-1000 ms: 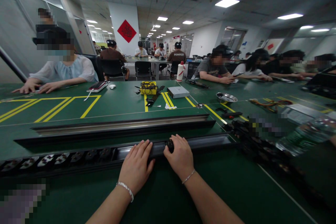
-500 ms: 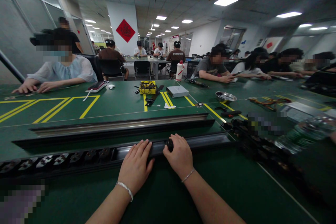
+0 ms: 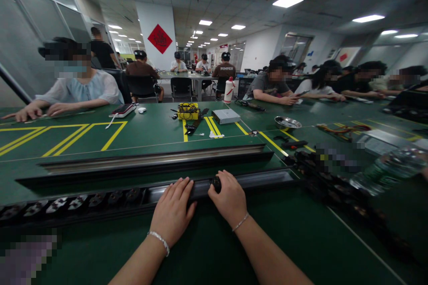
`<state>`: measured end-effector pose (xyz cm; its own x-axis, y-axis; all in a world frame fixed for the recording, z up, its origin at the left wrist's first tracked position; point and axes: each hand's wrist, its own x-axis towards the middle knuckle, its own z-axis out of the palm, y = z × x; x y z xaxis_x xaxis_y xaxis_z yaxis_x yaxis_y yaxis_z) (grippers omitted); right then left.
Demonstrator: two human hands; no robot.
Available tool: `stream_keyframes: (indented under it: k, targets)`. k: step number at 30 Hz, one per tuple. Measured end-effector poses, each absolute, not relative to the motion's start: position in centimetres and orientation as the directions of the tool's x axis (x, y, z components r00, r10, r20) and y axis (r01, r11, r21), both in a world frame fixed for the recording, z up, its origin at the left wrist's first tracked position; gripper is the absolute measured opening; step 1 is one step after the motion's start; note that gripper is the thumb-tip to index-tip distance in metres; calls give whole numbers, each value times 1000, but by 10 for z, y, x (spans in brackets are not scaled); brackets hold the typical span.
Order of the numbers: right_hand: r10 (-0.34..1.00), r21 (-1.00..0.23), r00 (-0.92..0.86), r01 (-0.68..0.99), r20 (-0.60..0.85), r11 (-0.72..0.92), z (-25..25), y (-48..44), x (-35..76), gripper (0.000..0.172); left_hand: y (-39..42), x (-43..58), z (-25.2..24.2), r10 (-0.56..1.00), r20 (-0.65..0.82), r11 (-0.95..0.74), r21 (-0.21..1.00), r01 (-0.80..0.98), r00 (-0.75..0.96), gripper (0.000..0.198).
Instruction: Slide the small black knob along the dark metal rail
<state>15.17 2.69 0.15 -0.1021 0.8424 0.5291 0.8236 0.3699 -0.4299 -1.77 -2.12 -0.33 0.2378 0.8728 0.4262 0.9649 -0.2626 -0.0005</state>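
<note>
A long black rail (image 3: pixel 261 179) lies across the green table (image 3: pixel 214 249) in front of me, with several small black and silver parts (image 3: pixel 76 202) seated along its left stretch. My left hand (image 3: pixel 173 211) rests flat on the rail's near edge, fingers stretched out. My right hand (image 3: pixel 229 197) is curled over the rail just to the right, fingers closed around a small round black part (image 3: pixel 216 183). A second, empty rail (image 3: pixel 150 161) lies parallel just behind.
A pile of black parts (image 3: pixel 331 178) and a plastic water bottle (image 3: pixel 384 171) sit at the right. Farther back are a yellow box (image 3: pixel 189 111), a grey box (image 3: pixel 226 116) and a metal dish (image 3: pixel 287 122). Other people work along the far edges.
My hands have stayed in place on the rail. A person in black at the back left has walked to the right.
</note>
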Motion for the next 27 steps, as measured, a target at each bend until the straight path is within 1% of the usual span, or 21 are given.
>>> stream_keyframes:
  k: [15, 22, 27]
  targets:
    - [847, -420, -108, 831, 521, 364, 1, 28, 154, 28, -20, -18, -5, 880, 418, -249, -3, 969, 227, 47]
    - [849, -430, -106, 826, 518, 365, 0, 29, 154, 30, -20, -18, -5, 876, 425, -251, -5, 968, 229, 47]
    - [865, -445, -112, 821, 490, 358, 4, 28, 156, 29, -21, -18, -3, 877, 422, -250, -5, 968, 229, 47]
